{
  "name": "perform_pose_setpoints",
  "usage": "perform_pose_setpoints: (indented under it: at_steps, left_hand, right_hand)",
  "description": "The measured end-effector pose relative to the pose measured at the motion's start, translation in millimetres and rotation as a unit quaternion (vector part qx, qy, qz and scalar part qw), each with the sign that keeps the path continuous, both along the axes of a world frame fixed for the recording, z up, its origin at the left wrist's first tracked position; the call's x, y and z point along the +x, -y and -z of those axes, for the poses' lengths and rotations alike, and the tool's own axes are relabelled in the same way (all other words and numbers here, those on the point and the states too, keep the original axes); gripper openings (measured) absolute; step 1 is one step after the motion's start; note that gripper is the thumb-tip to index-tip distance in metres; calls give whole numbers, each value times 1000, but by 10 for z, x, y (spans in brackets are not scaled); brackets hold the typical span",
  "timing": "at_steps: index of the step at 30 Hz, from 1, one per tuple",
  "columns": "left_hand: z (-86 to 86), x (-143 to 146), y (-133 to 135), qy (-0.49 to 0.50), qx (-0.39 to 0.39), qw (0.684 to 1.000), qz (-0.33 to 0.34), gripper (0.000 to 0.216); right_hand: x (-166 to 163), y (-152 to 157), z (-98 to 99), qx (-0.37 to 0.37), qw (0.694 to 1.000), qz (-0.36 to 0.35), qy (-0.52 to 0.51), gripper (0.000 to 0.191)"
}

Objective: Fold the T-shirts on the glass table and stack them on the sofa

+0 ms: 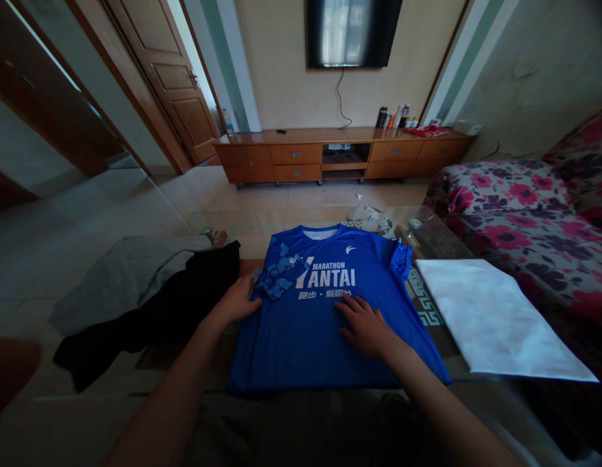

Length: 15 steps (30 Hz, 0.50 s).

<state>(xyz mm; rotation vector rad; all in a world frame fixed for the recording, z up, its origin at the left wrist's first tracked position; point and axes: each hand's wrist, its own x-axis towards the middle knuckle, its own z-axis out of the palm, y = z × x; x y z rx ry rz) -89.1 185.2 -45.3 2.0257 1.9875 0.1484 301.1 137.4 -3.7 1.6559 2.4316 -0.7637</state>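
A blue T-shirt [301, 344] with white "MARATHON YANTAI" lettering lies front up on a glass table [223, 227], its neckline pointing away from me. Flat on the chest, just under the lettering, rests my right hand [366, 324] with fingers spread. My left hand [237, 299] is at the shirt's left edge by the sleeve; its fingers are extended and its thumb touches the fabric. The shirt's right sleeve [401, 257] looks bunched up. Neither hand grips anything that I can see.
To the left lie a black garment [159, 305] and a grey garment [120, 269]. A white folded cloth or sheet [495, 318] lies on the right, beside the floral sofa [519, 227]. Beyond the table stands a low wooden cabinet [296, 155] under a wall television [352, 32].
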Motion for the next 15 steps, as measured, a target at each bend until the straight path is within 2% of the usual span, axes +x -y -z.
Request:
perform_pose_setpoints:
  at_steps: [4,8,11,15]
  left_hand:
    - [58,102,27,-16,78,995,-62,36]
    - [62,67,44,-47,81,990,-102,28]
    - [72,23,52,-31,89,991,-91,32]
    - [101,-16,49,-37,101,990,-86,19]
  right_hand:
    - [-15,15,0,2,1000,2,6,68]
    - [-20,27,14,11,1000,5,5,67]
    - [-20,28,37,17,1000,2,8,67]
    - [-27,27,56,20,1000,4,5,67]
